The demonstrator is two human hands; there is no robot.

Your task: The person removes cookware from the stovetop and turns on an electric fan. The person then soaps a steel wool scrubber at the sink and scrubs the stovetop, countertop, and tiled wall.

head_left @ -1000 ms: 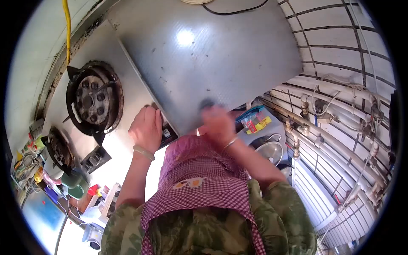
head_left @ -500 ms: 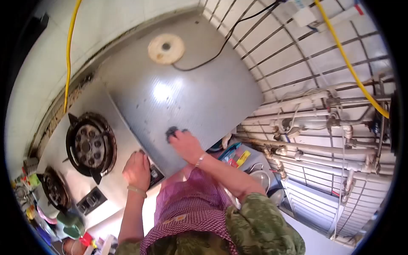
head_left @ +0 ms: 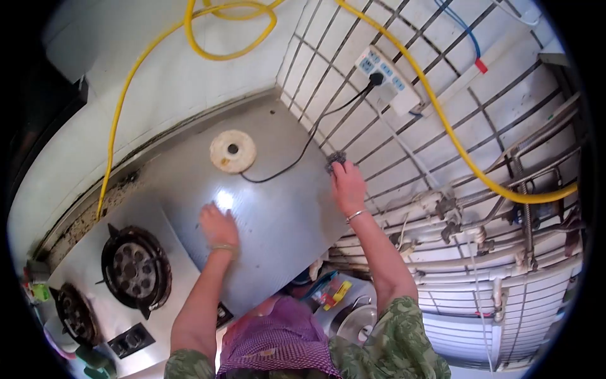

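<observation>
My right hand (head_left: pixel 348 187) is closed on a dark grey wire scouring pad (head_left: pixel 336 159), which is at the tiled wall beside the right edge of the metal counter (head_left: pixel 284 202). Whether the pad presses on the tile or on the counter's edge, I cannot tell. My left hand (head_left: pixel 218 227) rests on the counter with its fingers spread, holding nothing, to the right of the gas stove. A round whitish disc (head_left: pixel 233 151) with a dark centre lies farther back on the counter, and a black cord (head_left: pixel 297 161) runs from it.
A power strip (head_left: pixel 388 79) on the tiled wall (head_left: pixel 353 57) takes the cord's plug. Yellow hoses (head_left: pixel 442 120) hang on both sides. Pipes (head_left: pixel 442 215) line the right wall. The gas stove's burner (head_left: pixel 134 268) stands left. A metal pot (head_left: pixel 356 322) sits below the counter.
My right hand has moved the scouring pad from the counter's near part forward and right to the wall. My left hand has shifted from the stove edge onto the counter and opened.
</observation>
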